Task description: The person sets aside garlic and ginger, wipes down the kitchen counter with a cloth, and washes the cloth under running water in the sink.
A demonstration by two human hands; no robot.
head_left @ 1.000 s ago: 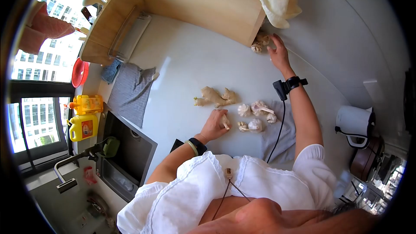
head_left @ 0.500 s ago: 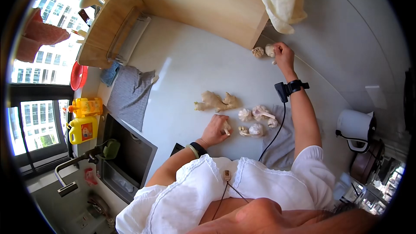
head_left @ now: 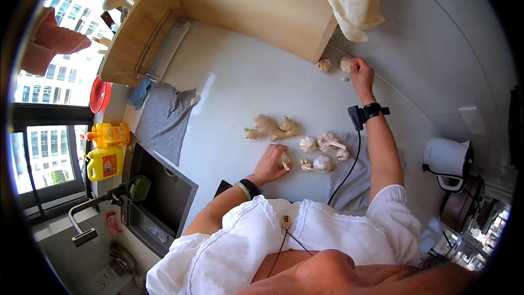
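Observation:
On the pale counter, my left hand (head_left: 271,165) is closed round a garlic bulb (head_left: 284,160), just below a piece of ginger (head_left: 271,127). My right hand (head_left: 361,74) reaches to the counter's far right edge, fingers closed on the side of another garlic bulb (head_left: 345,65). A small clove (head_left: 345,79) lies below that bulb. Beside it, at the wooden cabinet's corner, sits a brownish bulb (head_left: 324,65). Several more garlic bulbs (head_left: 322,163) are grouped to the right of my left hand.
A grey cloth (head_left: 356,177) lies under my right forearm, and another (head_left: 166,120) is at the left. The dark sink (head_left: 155,196) is at the lower left, with yellow bottles (head_left: 105,164) behind it. A wooden cabinet (head_left: 256,8) borders the far side.
My right hand has shifted slightly right, and a small clove now shows apart on the counter beneath the bulb. My left hand has not visibly moved.

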